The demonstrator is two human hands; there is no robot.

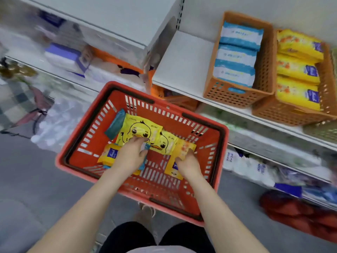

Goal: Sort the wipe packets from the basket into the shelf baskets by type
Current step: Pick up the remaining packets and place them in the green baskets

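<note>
Both hands down in red basket (215, 172). Left hand (130, 154) spread, fingertips pressing duck packet (140, 127). Right hand (187, 162) pinching orange packet (184, 148), long axis running away from body. Matching shelf basket (291, 114) up right, nearer right hand.

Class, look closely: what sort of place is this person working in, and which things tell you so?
Most likely a shop aisle: a red shopping basket, long white shelves, and an orange shelf basket stocked with rows of identical blue wipe packets.

Bare forearms (87, 203), dark trousers (131, 236).
</note>
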